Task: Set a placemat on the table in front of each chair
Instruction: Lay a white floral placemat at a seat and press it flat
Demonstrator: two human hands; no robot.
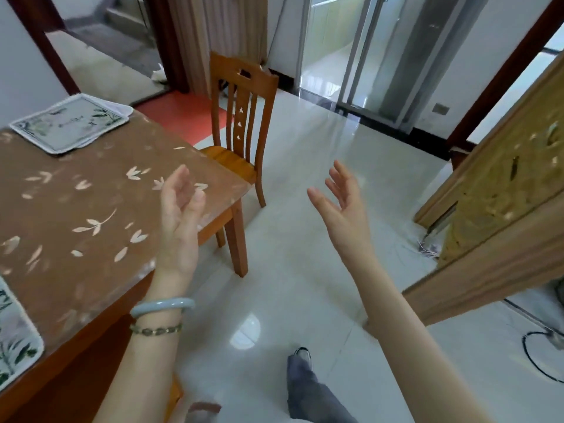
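Note:
A brown table (91, 203) with a leaf-print cover fills the left. A stack of pale placemats (68, 123) with green leaf prints lies at its far corner. Another placemat (15, 337) lies at the near left edge, partly cut off. A wooden chair (241, 123) stands tucked in at the table's right side. My left hand (180, 218) hovers over the table's right edge, palm up, fingers loosely curled and empty. My right hand (341, 203) is held out over the floor, fingers spread, empty.
Glossy white tiled floor (305, 270) stretches to the right of the table. A wooden door (503, 193) stands open at the right. Glass sliding doors (360, 56) are at the back. A black cable (537, 355) lies on the floor at the lower right.

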